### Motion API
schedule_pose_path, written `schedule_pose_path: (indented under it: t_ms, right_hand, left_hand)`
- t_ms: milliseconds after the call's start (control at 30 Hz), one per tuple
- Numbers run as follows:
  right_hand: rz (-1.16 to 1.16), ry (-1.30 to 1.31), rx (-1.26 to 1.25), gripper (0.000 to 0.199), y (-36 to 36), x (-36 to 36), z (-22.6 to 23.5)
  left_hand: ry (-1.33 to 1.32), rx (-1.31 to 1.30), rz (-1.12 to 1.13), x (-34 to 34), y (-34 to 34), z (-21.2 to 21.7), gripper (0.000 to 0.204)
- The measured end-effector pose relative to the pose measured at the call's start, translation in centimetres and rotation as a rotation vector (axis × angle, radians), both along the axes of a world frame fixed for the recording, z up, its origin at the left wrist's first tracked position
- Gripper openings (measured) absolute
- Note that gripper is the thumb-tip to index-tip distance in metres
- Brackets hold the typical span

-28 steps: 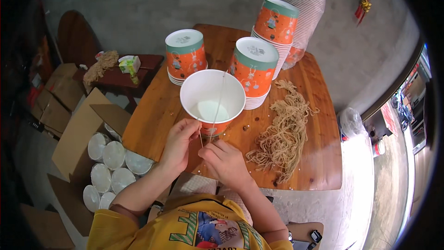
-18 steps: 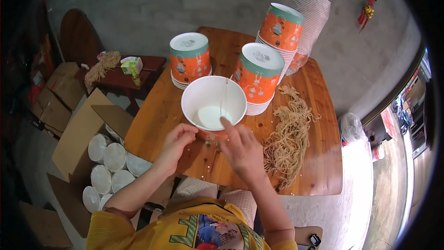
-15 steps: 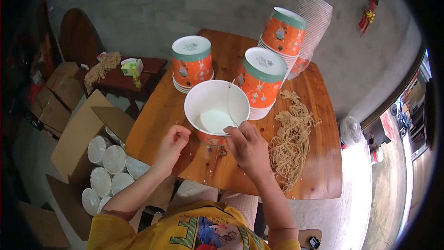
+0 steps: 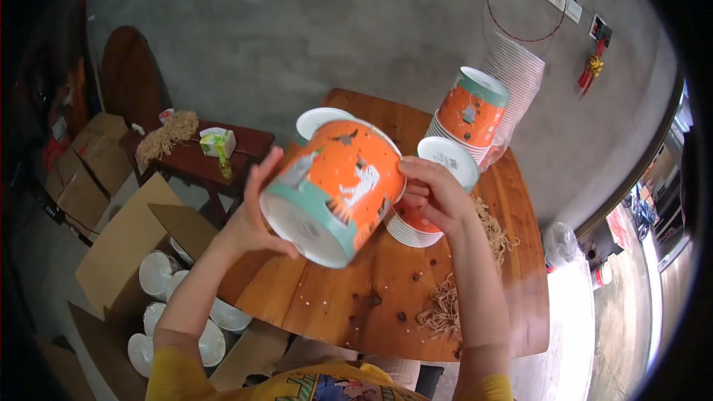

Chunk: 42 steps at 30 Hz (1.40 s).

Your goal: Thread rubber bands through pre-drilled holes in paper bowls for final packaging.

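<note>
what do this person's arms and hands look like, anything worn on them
Short yellow fabric sleeves end high on the arms, leaving the forearms bare. The left hand and right hand wear no gloves, and no watch or bracelet shows.

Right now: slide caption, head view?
Orange bucket tilted above a wooden table, left hand at its base, right hand at its rim.

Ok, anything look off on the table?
Small white bits scattered on the wooden table near its front edge, looking like stray debris. The twine lies loose and tangled at right, partly hidden by the right forearm. The held tub looks undamaged.
</note>
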State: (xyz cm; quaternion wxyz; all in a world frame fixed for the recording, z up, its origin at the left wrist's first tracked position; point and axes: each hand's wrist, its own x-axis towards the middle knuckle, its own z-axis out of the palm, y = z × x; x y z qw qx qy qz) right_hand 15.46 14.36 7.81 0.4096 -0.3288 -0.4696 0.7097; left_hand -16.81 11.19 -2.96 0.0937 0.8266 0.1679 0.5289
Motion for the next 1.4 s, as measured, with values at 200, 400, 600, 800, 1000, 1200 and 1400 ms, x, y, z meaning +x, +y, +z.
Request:
schedule_pose_path:
  t_ms: [200, 400, 600, 800, 1000, 1200, 1400]
  right_hand:
    - [0.096, 0.257, -0.257, 0.015, 4.6, -1.4, -0.4]
    - [0.032, 0.210, -0.224, 0.015, 8.4, -3.1, -1.5]
    - [-0.185, 0.023, 0.088, 0.019, 8.7, -5.2, -1.4]
    - [-0.237, -0.108, 0.261, 0.042, 9.2, -5.4, -1.6]
    - [-0.249, -0.168, 0.269, 0.049, 10.0, -6.1, -2.7]
    - [-0.275, -0.198, 0.268, 0.056, 10.8, -6.7, -4.6]
    - [-0.264, -0.275, 0.288, 0.054, 11.7, -7.3, -5.5]
  left_hand:
    - [-0.167, -0.239, -0.086, -1.7, 3.7, 1.5, 0.155]
    - [-0.008, -0.265, -0.012, -1.5, 6.4, 3.3, 0.153]
    - [-0.171, -0.371, 0.146, -0.1, 8.5, 5.1, 0.140]
    - [-0.214, -0.441, 0.272, 1.4, 10.5, 5.1, 0.129]
    - [-0.148, -0.386, 0.430, 2.8, 12.3, 4.5, 0.120]
    - [-0.162, -0.420, 0.479, 3.3, 13.8, 2.6, 0.114]
    - [-0.224, -0.425, 0.551, 4.6, 13.5, 1.1, 0.110]
